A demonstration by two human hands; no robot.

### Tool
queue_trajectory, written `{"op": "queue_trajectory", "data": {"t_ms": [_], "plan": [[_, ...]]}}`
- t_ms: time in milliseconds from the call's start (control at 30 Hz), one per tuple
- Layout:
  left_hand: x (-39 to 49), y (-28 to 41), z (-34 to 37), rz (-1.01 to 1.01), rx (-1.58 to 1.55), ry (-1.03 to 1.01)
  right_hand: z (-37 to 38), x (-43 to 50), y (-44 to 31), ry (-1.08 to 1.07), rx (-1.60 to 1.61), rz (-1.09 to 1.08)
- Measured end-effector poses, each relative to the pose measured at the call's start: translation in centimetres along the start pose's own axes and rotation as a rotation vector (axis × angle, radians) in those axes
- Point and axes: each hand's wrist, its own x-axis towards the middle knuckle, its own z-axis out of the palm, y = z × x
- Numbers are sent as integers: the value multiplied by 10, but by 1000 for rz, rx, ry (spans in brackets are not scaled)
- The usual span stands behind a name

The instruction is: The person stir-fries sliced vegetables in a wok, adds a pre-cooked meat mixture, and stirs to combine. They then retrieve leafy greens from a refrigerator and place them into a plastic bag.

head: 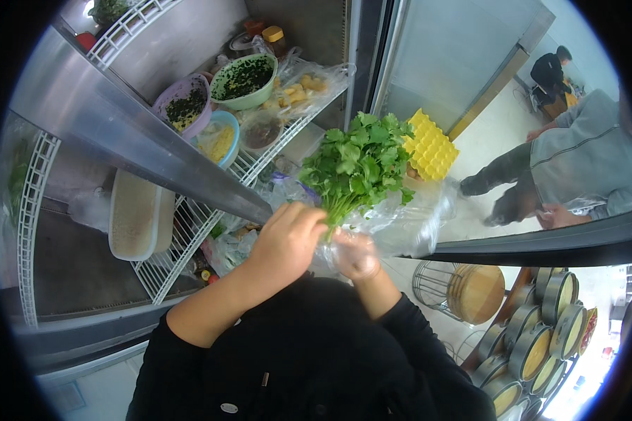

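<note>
My left hand (294, 237) is closed around the stems of a leafy bunch of cilantro (361, 160), whose leaves point up and away from me. At the stems' lower ends is my right hand (357, 255), blurred, with its fingers close to my left thumb. Clear plastic film (408, 226) lies under and beside the bunch and seems to reach my right hand; whether those fingers grip it is hard to tell. Just behind the leaves stands a yellow egg tray (432, 147), with a brown egg partly visible beneath it.
An open refrigerator has a metal centre post (152, 147) and a white wire shelf (274, 150). A green bowl (245, 79), purple bowl (189, 102) and blue bowl (224, 137) hold food. Below is a white tub (139, 216). A person (579, 158) appears at right, above stacked round steamers (529, 347).
</note>
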Motion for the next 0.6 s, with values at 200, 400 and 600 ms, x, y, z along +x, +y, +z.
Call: {"op": "queue_trajectory", "data": {"t_ms": [200,400,600], "plan": [[0,-17,-21,82,124,-69,-7,3,1,-43,161,2],[-2,1,-16,24,-41,16,-11,9,3,14,197,83],[-2,-19,-15,46,-148,85,7,-2,-6,8,32,28]]}}
